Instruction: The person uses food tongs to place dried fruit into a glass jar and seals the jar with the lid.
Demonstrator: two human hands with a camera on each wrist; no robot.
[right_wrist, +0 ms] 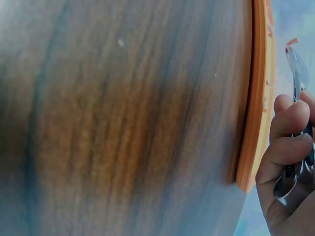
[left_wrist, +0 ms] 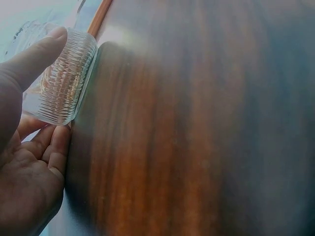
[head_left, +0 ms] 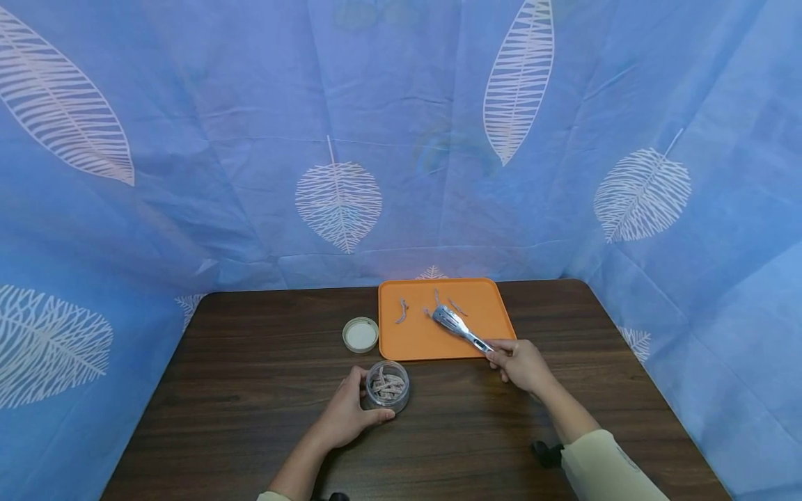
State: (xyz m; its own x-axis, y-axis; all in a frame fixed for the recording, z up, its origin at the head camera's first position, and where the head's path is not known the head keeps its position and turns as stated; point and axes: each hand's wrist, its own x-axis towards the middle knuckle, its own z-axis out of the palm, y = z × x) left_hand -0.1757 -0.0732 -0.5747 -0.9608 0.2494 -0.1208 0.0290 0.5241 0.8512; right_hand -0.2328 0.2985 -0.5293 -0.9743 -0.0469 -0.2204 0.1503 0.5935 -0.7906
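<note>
My left hand (head_left: 349, 416) curls round a clear ribbed jar (head_left: 388, 403), thumb on the near side and fingers on the far side. Pale, twisted dried strips (head_left: 388, 384) lie inside the open-topped jar, which stands upright on the table. In my right hand (head_left: 521, 363) is a pair of metal tongs (head_left: 460, 327), gripped near the handle end and reaching over the orange tray (head_left: 413, 347). A small strip (right_wrist: 292, 42) sticks out from the tongs' tips in the right wrist view. Several more strips, one of them a curved strip (head_left: 402, 311), lie on the tray.
A round lid (head_left: 360, 335) lies just left of the tray, beyond the jar. The dark wooden table (head_left: 250, 390) carries everything, and its back edge meets a blue leaf-patterned cloth (head_left: 401, 209) that hangs behind and along both sides.
</note>
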